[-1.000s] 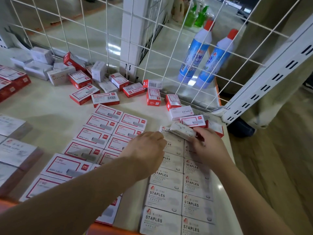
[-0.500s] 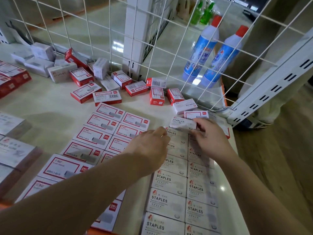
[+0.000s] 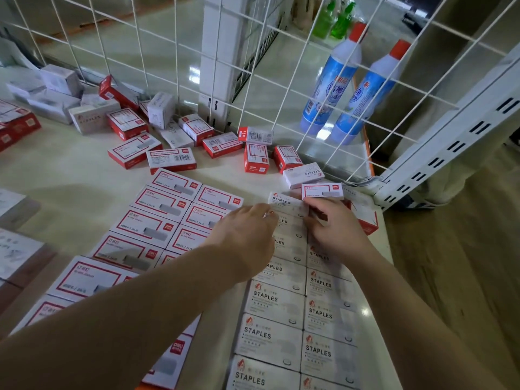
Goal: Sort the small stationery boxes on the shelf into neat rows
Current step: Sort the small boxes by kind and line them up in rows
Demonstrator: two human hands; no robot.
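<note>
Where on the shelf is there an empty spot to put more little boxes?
Bare shelf lies left of the red-framed rows, in front of the loose pile. A thin strip runs between those rows and the STAPLES rows. It is crowded by the wire grid and around both hands, left hand and right hand.

On the shelf (image 3: pixel 70 175), two double rows of boxes run front to back: the left rows (image 3: pixel 157 218) beside the right rows (image 3: pixel 298 319). Both hands rest at the far end of the right rows, the left hand (image 3: pixel 247 235) left of the end box (image 3: pixel 284 204), the right hand (image 3: pixel 334 226) right of it. Loose boxes (image 3: pixel 174 136) lie behind, along the wire grid (image 3: pixel 253 80). Two bottles (image 3: pixel 351 88) stand beyond the grid.
</note>
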